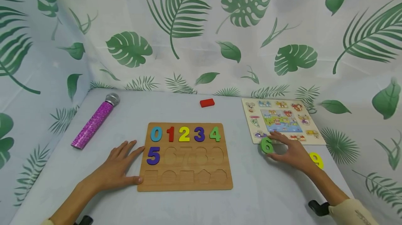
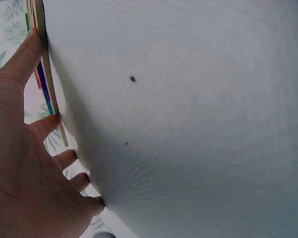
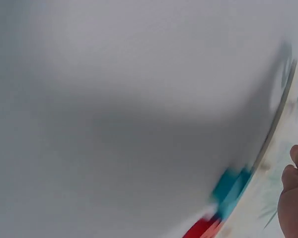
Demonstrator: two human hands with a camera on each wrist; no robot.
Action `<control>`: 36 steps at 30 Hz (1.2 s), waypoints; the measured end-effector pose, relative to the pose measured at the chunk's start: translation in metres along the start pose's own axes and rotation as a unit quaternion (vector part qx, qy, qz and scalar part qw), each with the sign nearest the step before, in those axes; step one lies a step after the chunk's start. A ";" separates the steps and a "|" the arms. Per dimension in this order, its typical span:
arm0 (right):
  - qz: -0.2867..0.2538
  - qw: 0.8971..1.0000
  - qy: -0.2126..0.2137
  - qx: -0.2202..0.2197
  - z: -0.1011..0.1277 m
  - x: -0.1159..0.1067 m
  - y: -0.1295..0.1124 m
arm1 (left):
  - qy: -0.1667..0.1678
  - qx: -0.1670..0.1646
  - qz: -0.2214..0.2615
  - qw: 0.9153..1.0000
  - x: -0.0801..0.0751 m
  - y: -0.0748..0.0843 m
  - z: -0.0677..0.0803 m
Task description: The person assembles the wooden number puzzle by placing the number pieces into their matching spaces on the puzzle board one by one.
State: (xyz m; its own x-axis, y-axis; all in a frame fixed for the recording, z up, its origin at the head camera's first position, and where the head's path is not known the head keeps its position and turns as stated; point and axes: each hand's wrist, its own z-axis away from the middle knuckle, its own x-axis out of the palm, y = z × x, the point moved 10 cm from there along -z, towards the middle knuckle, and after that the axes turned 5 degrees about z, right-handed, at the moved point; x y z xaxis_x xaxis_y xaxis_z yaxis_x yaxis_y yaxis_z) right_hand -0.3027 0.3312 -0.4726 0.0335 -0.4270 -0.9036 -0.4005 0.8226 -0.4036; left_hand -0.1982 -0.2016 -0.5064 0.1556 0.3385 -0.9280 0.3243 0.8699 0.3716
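Beside the right hand [image 1: 290,151], the green foam number 6 [image 1: 267,145] lies flat on the pale table [image 1: 251,197], touching the fingertips; the grip looks loose, not closed. To its left sits the wooden number board [image 1: 185,179], steadied by the flat, open left hand [image 1: 117,167]. Leaf-print cloth [image 1: 201,26] hangs behind.

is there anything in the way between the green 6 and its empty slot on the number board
Nothing visible. The right hand is on the green 6, which sits right of the number board. Bare table lies between it and the empty slot beside the purple 5. The left hand rests at the board's far left edge.
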 end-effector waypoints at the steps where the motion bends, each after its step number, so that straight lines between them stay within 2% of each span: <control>1: -0.002 1.000 0.002 -0.008 -0.005 0.003 -0.006 | 0.000 0.001 0.002 1.000 0.000 0.000 0.000; 6: -0.016 0.999 0.001 -0.047 -0.031 0.018 -0.044 | 0.001 0.003 0.004 1.000 0.000 0.000 0.001; 14: -0.034 0.996 -0.033 -0.079 -0.070 0.053 -0.106 | 0.001 0.004 0.007 1.000 -0.001 0.001 0.001; 20: -0.047 0.992 -0.041 -0.108 -0.091 0.078 -0.151 | 0.000 0.002 0.008 1.000 -0.001 0.000 0.001; 28: -0.055 0.989 -0.055 -0.125 -0.107 0.108 -0.208 | -0.001 0.001 0.006 1.000 -0.001 -0.002 -0.001; 33: -0.043 0.985 -0.072 -0.150 -0.107 0.129 -0.239 | -0.004 -0.005 0.005 1.000 -0.001 -0.002 -0.001; 36: -0.037 0.985 -0.087 -0.146 -0.105 0.140 -0.252 | -0.004 -0.006 0.008 1.000 0.000 -0.002 0.000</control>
State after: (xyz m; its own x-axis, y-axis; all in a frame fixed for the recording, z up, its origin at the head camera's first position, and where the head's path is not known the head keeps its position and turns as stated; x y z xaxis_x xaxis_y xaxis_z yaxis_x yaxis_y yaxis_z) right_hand -0.2936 0.0244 -0.4822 0.2182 -0.3896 -0.8948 -0.6362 0.6385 -0.4331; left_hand -0.1994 -0.2034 -0.5071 0.1690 0.3502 -0.9213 0.3105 0.8682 0.3870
